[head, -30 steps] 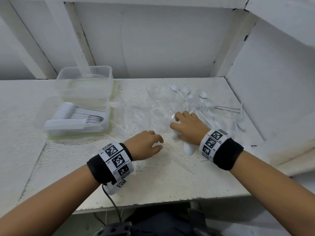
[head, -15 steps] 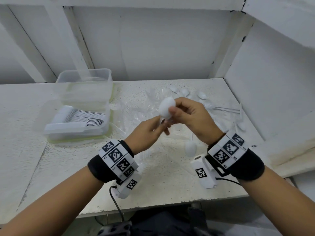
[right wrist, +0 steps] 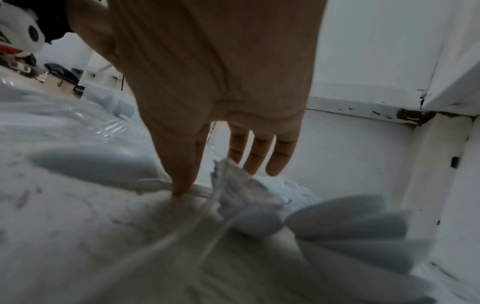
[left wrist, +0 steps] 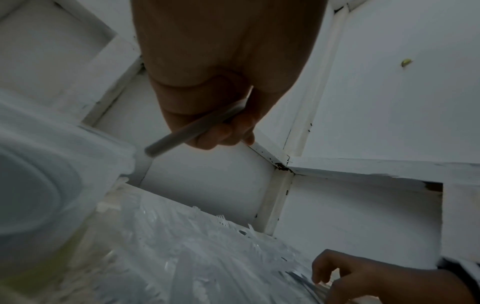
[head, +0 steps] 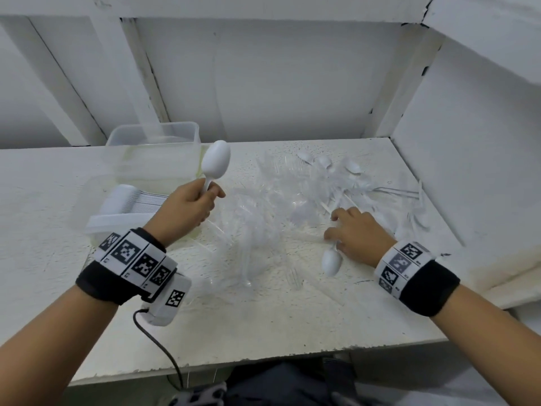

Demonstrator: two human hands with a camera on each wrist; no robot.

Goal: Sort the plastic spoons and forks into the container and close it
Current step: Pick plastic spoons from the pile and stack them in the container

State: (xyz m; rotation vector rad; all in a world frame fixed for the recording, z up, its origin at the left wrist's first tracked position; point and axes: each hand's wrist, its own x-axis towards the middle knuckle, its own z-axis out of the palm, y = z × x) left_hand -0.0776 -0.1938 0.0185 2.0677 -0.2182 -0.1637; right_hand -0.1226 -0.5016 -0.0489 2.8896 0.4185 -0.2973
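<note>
Left hand (head: 187, 210) clamped on white plastic spoon (head: 216, 163) handle, bowl up, poised beside clear container (head: 123, 227) for stacking. Right hand (head: 355, 234) fingers extended, apart, reaching into loose cutlery pile (head: 345, 183) on table (head: 263, 323).

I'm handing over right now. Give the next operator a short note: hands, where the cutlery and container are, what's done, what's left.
Left hand grips a white spoon by its handle, bowl up, near the container.
Right hand is open, fingers down on the loose cutlery pile; another spoon lies beside it.
Done: a row of spoons is stacked in the container.
Left: place the held spoon, sort the remaining pile and clear plastic forks, then close the container.
</note>
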